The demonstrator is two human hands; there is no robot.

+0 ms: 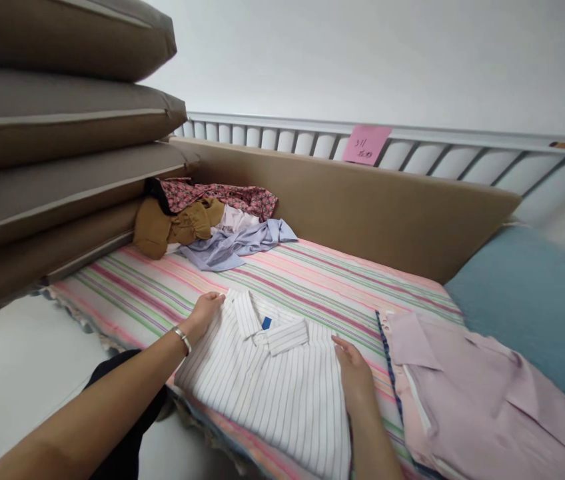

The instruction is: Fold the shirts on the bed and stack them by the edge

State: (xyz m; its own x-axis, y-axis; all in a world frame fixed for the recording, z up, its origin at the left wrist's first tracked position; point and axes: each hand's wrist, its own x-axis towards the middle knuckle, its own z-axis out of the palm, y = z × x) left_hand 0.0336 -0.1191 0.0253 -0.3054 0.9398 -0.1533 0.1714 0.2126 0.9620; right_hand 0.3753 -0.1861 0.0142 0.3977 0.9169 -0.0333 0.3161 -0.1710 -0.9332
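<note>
While pinching striped shirt [267, 387] at shoulders with left hand [207, 309] and right hand [355, 367], holding it over bedsheet [332, 293] beside folded clothes [482, 387], with clothes heap [202, 225] beyond, cushion stack [62, 140] at left.

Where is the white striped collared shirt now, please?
The white striped collared shirt is at bottom centre in the head view, between the left hand and right hand.

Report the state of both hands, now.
Left hand: closed, holding the striped shirt at one shoulder edge.
Right hand: closed, holding the same shirt at the other shoulder edge.
</note>
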